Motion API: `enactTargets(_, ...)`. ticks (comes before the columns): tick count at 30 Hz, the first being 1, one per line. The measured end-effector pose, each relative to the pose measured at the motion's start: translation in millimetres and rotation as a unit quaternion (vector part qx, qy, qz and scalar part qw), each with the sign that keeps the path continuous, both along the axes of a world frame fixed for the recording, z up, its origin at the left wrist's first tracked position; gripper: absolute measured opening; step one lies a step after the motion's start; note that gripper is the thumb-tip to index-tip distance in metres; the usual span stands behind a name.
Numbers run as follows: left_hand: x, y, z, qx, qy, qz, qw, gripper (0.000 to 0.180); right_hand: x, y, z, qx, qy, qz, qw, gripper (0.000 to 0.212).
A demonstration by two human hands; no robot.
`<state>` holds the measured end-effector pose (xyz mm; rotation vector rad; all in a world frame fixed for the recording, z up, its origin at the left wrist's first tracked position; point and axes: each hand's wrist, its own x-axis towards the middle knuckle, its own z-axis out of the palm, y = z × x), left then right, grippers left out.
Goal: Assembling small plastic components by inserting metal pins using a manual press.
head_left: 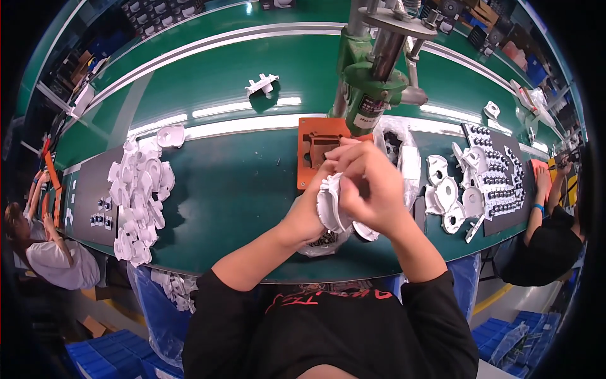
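Observation:
Over the front of the bench, my left hand [305,213] grips a white curved plastic housing [329,203] from its left side. My right hand [374,183] is closed, its fingers curled and pinched together at the upper right of that housing. Whatever lies between the right fingertips is hidden. Just beyond both hands sits an orange fixture [305,169] with a recessed middle, below the head of a green press [372,95]. Under the hands, partly covered, is a clear bag of small metal parts [323,243]. Another white part [365,232] shows beside it.
White plastic housings [142,183] are heaped at left; more housings [447,189] lie at right, near rows of small black-and-white parts [502,183]. A plastic bag [407,151] stands beside the fixture. One white part [262,83] rests on the green conveyor [208,82]. Other people sit at both sides.

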<state>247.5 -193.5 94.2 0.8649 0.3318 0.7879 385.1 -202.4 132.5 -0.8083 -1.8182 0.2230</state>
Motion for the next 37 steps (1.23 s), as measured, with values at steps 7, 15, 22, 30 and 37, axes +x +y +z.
enactTargets(7, -4, 8, 0, -0.149, 0.008, -0.032, 0.988, 0.039, 4, -12, -3, -0.105, -0.026, -0.056, 0.993, 0.026)
enactTargets(15, -25, 19, 9, -0.113, 0.099, -0.036, 0.988, 0.027, -2, -16, -8, -0.044, -0.124, -0.072, 0.989, 0.085)
enactTargets(22, -33, 25, 14, 0.003, 0.132, -0.068, 0.989, 0.036, 9, -10, -10, 0.036, -0.120, -0.104, 0.987, 0.088)
enactTargets(30, -32, 21, 34, 0.069, 0.181, -0.183, 0.964, 0.052, 12, -10, -12, 0.049, -0.083, -0.045, 0.994, 0.073)
enactTargets(37, -30, 12, 23, 0.151, 0.239, -0.015, 0.959, 0.059, 24, -20, 2, -0.175, 0.175, -0.024, 0.969, 0.087)
